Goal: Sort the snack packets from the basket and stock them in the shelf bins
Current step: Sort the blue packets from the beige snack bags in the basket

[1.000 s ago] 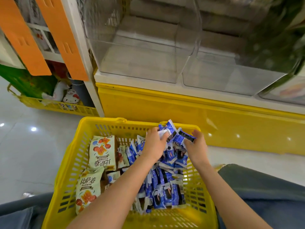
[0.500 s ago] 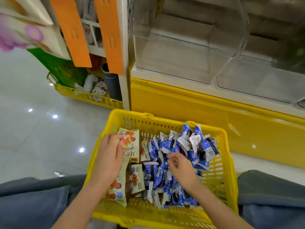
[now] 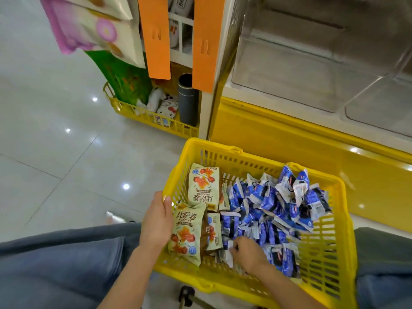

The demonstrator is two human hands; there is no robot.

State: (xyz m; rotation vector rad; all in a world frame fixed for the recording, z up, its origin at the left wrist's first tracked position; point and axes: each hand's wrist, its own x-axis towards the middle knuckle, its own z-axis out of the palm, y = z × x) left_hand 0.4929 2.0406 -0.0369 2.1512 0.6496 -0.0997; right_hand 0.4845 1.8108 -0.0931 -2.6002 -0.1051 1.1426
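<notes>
A yellow slotted plastic basket (image 3: 325, 246) held crinkly, glossy blue packets (image 3: 278, 204) and cream pillow-shaped bags (image 3: 204, 184). The right hand (image 3: 247, 253) pinched one of the blue packets. The left hand (image 3: 156, 221) lay at the basket's rim, its grip unclear. Clear, hard-sided bins (image 3: 301, 74) stood beyond.

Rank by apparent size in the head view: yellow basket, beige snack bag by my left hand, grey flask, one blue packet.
1. yellow basket
2. beige snack bag
3. grey flask, though it stands farther off, so bag versus flask is unsure
4. blue packet
</notes>
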